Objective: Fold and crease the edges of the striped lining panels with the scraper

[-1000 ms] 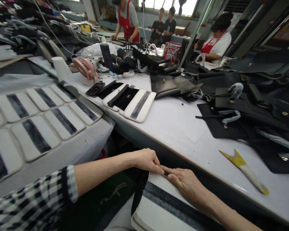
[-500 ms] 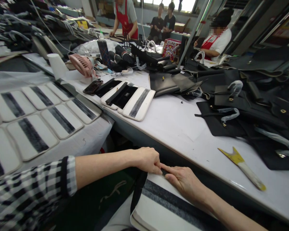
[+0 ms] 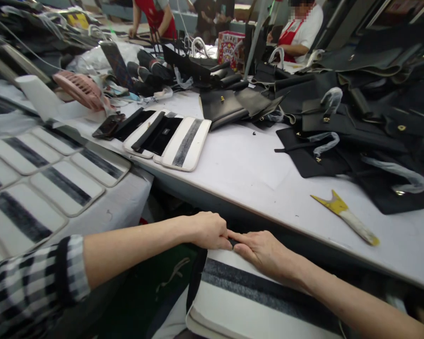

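My left hand [image 3: 209, 230] is curled shut and pinches the top of a black strap [image 3: 195, 278] at the far corner of a white board with a dark grey stripe [image 3: 247, 301] that lies in front of me. My right hand [image 3: 265, 251] rests flat on that board's far edge, fingers stretched and pressed against the strap's top, fingertips meeting the left hand. The strap hangs down the board's left side.
A white worktable [image 3: 254, 174] carries similar striped boards [image 3: 183, 146], black leather pieces [image 3: 314, 160], a yellow-tipped scraper [image 3: 346, 216], a phone [image 3: 108, 126] and a pink fan [image 3: 79, 87]. More striped boards [image 3: 56, 183] lie on the left table. Other people work at the back.
Both hands have kept their hold at the board's corner. The view has tilted down and shifted a little left, so the tables appear higher in the picture.
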Tool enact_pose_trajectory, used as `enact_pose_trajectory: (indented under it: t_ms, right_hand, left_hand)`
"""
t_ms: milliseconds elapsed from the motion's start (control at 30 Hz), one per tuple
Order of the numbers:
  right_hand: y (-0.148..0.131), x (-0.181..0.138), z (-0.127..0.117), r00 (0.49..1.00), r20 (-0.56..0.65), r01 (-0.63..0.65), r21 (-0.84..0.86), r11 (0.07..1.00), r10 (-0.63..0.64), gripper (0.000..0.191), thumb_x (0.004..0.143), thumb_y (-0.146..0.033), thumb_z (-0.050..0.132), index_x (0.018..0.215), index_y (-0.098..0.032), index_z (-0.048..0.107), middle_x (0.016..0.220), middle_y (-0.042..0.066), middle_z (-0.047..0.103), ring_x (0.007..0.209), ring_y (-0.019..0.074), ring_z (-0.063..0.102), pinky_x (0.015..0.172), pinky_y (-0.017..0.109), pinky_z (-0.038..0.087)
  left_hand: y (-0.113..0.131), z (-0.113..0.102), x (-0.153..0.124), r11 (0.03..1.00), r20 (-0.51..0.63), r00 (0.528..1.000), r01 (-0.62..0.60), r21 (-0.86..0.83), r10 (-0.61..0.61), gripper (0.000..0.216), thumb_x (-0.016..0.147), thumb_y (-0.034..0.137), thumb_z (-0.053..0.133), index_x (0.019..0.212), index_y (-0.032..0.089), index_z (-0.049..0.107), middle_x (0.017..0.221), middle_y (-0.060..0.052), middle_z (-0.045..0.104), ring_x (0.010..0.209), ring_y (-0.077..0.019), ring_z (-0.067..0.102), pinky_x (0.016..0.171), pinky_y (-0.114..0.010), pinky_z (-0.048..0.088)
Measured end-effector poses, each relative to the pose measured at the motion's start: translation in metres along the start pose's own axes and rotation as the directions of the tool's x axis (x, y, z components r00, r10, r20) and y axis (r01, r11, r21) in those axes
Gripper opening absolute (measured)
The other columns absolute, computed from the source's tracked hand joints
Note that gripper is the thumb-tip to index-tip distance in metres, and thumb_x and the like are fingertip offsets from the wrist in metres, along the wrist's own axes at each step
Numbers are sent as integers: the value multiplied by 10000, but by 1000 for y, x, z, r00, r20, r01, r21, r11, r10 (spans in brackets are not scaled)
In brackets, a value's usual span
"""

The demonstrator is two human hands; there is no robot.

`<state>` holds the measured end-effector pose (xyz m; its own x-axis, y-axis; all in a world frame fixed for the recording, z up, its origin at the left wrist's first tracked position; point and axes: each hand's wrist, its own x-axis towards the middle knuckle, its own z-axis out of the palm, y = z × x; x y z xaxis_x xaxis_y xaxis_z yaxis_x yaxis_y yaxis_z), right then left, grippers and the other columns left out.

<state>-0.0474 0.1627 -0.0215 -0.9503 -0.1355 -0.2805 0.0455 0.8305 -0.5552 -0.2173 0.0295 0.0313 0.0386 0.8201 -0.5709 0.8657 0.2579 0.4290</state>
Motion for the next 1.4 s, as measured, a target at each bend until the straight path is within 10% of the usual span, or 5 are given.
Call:
enact_pose_trajectory:
  t_ms: [367,600,833,1067,1400]
  right_hand:
    - [17,-25,-12,982,-109,179,256,950,-156,505,997,-374,462,1486,-271,392,1388,59,568,1223,204,569,1045,314,436]
    - [12,-27,-8,996,-24,88,10,996,-87,513,1021,-419,330,1482,-205,402,1102,127,706,956,259,679,830,363,517]
    - [16,-35,-12,999,31,-37,188,981,32,469,1013,-463,318,1377,-258,531,1055,78,730,873,240,699,795,344,500]
    - [21,-38,-13,999,19,-37,202,979,33,472,1014,-449,310,1375,-231,522,1225,89,667,1051,250,655,893,377,484]
    - [21,-44,-12,999,17,-31,125,992,29,458,1017,-421,318,1403,-251,495,1257,91,654,1030,280,658,814,402,484]
  left_hand:
    - [-17,15,15,905,-44,999,-30,-425,12,342,762,505,688,977,257,784,656,41,626,700,-146,584,571,-195,367]
    - [-4,5,20,953,52,998,-16,-303,34,304,799,503,633,804,242,789,567,34,566,567,-123,480,492,-221,296]
    - [-3,2,23,976,140,988,-38,-216,70,352,877,510,541,945,247,765,771,3,714,682,-162,605,559,-225,368]
    - [7,20,20,964,-238,950,-238,-122,204,230,864,381,662,1067,290,722,1120,16,693,992,-172,645,835,-233,454]
    - [17,30,30,943,-161,967,-233,-239,198,319,933,375,544,781,193,757,828,-12,697,774,-140,621,706,-222,415]
